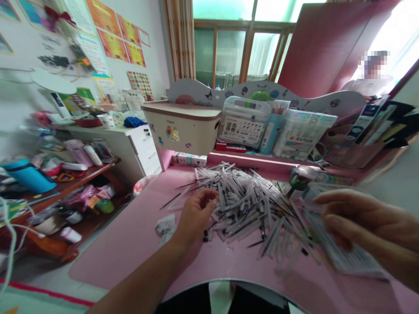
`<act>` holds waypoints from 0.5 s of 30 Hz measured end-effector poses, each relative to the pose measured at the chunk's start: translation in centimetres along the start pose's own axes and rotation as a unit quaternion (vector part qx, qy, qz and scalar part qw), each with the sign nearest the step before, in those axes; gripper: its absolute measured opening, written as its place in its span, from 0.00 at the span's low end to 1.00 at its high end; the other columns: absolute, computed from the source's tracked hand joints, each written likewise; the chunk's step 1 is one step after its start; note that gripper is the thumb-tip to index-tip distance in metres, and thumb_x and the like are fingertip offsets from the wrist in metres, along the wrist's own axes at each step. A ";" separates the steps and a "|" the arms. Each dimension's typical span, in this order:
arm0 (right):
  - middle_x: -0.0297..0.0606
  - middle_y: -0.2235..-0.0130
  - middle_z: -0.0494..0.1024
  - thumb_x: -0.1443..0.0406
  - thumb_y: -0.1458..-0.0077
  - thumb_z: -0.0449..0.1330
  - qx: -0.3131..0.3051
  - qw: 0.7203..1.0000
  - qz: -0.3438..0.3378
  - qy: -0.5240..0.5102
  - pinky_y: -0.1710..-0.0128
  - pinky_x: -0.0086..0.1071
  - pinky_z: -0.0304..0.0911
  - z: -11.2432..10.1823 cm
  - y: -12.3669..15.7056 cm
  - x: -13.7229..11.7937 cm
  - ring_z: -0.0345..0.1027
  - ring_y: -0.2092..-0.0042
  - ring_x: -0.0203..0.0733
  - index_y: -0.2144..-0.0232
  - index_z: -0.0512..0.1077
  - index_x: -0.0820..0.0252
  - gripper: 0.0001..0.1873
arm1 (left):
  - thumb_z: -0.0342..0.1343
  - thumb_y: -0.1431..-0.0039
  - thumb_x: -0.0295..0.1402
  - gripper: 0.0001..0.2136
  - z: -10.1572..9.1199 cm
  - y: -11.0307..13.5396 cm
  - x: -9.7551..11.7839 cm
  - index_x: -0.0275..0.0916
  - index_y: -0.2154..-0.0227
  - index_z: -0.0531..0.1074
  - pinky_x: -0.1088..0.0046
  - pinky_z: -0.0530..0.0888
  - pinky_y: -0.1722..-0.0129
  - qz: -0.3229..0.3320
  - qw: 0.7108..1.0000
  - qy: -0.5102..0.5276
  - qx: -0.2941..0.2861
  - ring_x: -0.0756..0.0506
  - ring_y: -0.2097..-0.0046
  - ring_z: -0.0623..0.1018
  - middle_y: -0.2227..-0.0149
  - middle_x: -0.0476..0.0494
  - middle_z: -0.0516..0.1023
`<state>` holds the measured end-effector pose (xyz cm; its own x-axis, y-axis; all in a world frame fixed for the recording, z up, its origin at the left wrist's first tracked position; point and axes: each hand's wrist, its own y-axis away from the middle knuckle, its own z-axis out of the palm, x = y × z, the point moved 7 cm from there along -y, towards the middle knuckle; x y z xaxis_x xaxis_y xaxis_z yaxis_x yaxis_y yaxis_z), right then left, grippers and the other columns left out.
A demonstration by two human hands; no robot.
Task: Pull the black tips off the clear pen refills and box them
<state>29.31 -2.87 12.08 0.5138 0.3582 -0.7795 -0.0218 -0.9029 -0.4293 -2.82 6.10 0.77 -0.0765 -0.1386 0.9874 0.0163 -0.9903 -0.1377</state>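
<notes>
A large heap of translucent white pen barrels (245, 198), mixed with thin black rods and small black pieces, lies on the pink desk (131, 248). At the heap's left edge is my left hand (198, 211), its fingers curled and thumb close to them; what they hold, if anything, is hidden. My right hand (366, 222) hovers at the right, slightly blurred, thumb and forefinger apart with nothing seen between them. Beneath it sits a clear plastic box (343, 257) with many pale pen-like sticks inside, partly covered by the hand.
A crumpled clear wrapper (166, 226) lies left of my forearm. Behind the heap, a shelf carries a cream lidded bin (183, 126), a clear marker case (244, 122) and another pen box (304, 133). A can (304, 172) stands at back right. Beyond, a person (373, 78) is visible.
</notes>
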 end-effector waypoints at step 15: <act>0.41 0.62 0.74 0.77 0.49 0.49 -0.139 0.935 -0.149 0.291 0.57 0.38 0.65 16.9 -0.8 4.8 0.69 0.59 0.45 0.64 0.73 0.60 0.16 | 0.52 0.43 0.25 0.09 -1.5 -1.6 1.3 0.39 0.64 0.76 0.67 0.69 0.57 0.089 0.867 -0.488 -0.046 0.42 0.60 0.77 0.60 0.41 0.80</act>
<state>17.29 3.57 1.02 0.8431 0.4864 -0.2293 0.3784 -0.8396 -0.3897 -4.47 7.50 2.17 0.8000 -0.2621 0.5398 -0.1408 -0.9564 -0.2557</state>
